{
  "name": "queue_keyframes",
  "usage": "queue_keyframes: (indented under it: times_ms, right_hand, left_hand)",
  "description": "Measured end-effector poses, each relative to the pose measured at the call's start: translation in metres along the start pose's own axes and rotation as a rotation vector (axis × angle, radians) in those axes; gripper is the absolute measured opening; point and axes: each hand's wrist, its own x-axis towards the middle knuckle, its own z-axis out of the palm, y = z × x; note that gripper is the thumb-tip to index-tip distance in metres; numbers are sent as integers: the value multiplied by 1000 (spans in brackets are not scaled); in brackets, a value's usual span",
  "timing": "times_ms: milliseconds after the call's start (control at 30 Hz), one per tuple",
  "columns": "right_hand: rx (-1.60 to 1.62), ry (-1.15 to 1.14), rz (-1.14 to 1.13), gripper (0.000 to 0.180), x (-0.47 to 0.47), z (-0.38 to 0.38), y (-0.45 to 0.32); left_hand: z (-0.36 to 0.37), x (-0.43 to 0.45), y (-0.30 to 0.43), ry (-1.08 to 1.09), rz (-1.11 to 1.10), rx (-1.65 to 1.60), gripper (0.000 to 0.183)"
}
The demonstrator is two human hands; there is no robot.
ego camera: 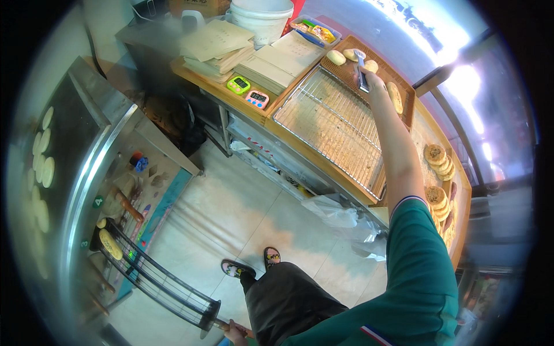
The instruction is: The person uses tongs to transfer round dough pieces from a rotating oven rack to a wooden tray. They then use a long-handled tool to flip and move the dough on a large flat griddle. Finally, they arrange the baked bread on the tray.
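Note:
My left hand (236, 333) grips the wooden handle (223, 324) of a long black metal bread rack at the bottom of the view. The rack (162, 281) reaches out of an opening in the oven (86, 190). An oval flatbread (110, 244) lies near its far end, with a small part of another behind it. My right hand (375, 84) stretches over the counter and holds metal tongs (360, 67). The tongs' tip is among pale breads (336, 57) in a brown woven basket (346, 45); whether it grips one, I cannot tell. A longer browned bread (394, 97) lies by my wrist.
A crumb-strewn wire cooling rack (324, 125) sits in front of the basket. Green (238, 85) and pink (257, 99) timers stand by stacked paper bags (277, 60). Round pastries (437, 199) are piled at right. Pale dough pieces (43, 168) lie on the oven's top. Plastic bags (342, 216) hang below the counter.

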Motion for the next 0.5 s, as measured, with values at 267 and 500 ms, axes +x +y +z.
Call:
queue_keyframes:
  times_ms: [267, 500]
  right_hand:
    - [-240, -161, -302, 38, 30, -42, -30]
    - [-659, -444, -169, 23, -281, 100, 190]
  left_hand:
    - [0, -19, -1, -175, 92, -166, 33]
    - [12, -66, 61, 32, 2, 10, 35]
